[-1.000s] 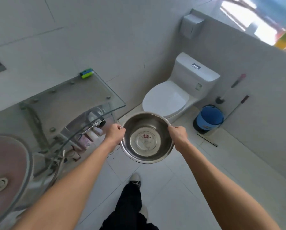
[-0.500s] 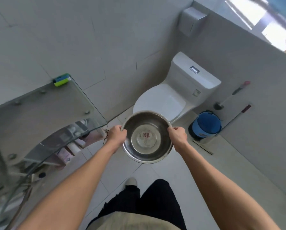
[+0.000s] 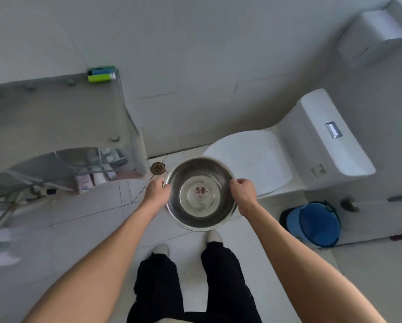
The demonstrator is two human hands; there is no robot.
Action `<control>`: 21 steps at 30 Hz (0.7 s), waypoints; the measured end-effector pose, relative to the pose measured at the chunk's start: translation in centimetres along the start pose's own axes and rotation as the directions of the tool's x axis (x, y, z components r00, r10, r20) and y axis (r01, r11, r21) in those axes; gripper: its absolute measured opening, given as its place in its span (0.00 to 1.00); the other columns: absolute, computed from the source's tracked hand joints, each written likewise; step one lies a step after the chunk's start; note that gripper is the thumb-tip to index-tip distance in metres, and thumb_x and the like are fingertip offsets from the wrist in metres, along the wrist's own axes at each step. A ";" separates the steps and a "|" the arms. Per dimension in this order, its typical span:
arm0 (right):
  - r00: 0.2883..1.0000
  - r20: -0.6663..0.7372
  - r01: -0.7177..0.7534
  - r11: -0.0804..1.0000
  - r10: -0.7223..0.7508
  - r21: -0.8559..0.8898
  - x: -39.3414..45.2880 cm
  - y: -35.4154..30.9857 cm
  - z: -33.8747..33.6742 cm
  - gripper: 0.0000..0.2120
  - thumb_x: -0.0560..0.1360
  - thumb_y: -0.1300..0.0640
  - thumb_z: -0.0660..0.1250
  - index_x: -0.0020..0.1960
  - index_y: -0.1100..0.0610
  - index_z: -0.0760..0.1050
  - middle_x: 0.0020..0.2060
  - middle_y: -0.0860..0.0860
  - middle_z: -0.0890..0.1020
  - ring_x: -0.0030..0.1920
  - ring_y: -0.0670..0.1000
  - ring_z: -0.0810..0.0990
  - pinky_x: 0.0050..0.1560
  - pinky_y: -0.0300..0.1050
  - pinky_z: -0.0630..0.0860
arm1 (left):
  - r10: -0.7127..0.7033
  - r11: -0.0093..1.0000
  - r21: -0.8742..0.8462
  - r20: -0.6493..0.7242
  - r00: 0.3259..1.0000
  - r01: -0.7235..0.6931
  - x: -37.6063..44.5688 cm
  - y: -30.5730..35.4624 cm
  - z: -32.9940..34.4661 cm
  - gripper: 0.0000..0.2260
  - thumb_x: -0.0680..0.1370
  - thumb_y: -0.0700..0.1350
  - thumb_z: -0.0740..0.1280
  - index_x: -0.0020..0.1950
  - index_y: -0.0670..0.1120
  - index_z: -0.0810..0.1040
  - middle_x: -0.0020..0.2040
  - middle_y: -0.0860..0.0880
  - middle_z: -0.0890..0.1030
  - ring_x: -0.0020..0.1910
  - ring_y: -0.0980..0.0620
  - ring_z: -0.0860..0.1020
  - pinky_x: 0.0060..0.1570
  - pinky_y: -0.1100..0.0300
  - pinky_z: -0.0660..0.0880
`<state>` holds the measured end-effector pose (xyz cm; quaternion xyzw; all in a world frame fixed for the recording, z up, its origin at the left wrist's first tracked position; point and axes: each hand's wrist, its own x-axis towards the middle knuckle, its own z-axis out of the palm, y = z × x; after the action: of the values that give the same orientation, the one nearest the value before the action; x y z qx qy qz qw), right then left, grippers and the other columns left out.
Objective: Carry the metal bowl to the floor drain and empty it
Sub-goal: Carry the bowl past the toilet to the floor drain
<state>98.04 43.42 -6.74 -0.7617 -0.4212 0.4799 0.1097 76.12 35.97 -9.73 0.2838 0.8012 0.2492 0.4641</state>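
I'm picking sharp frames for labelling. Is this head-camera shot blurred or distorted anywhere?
Head view: the metal bowl and both hands, left hand and right hand, are fairly sharp; the glass shelf at left is smeared; wide-angle bending curves the toilet and walls; the floor drain is readable.

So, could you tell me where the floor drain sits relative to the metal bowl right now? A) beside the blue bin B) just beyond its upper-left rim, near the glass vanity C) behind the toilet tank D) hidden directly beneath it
B: the floor drain shows on the tiles just past the upper-left rim of the metal bowl, by the foot of the glass vanity.
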 end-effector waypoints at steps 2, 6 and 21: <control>0.998 0.059 0.038 0.999 -0.036 -0.037 2.7 0.0 0.8 0.08 0.72 0.60 0.60 0.35 0.58 0.69 0.30 0.52 0.69 0.31 0.53 0.66 0.32 0.44 0.64 | -0.058 0.998 -0.027 -0.026 0.998 0.058 1.5 -1.8 1.3 0.11 0.80 0.40 0.58 0.54 0.38 0.78 0.48 0.34 0.82 0.44 0.41 0.79 0.46 0.46 0.79; 0.986 0.151 0.094 0.990 -0.077 -0.106 8.0 1.1 3.8 0.10 0.74 0.60 0.59 0.33 0.58 0.67 0.29 0.51 0.69 0.30 0.51 0.65 0.29 0.42 0.63 | -0.121 0.990 -0.081 -0.097 0.988 0.114 4.8 -5.8 3.3 0.11 0.81 0.40 0.58 0.57 0.39 0.77 0.51 0.33 0.81 0.46 0.36 0.81 0.48 0.39 0.80; 0.901 0.432 0.146 0.965 -0.039 -0.217 21.3 11.0 24.6 0.13 0.78 0.55 0.63 0.48 0.64 0.78 0.40 0.57 0.80 0.41 0.58 0.83 0.48 0.56 0.84 | -0.237 0.959 -0.203 -0.204 0.950 0.196 16.5 -25.4 5.6 0.11 0.81 0.41 0.59 0.56 0.42 0.80 0.51 0.38 0.84 0.42 0.42 0.82 0.43 0.50 0.82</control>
<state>87.63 46.68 -39.31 -0.6259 -0.5265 0.5726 -0.0560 68.72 29.93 -38.97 0.1204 0.8492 0.2989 0.4184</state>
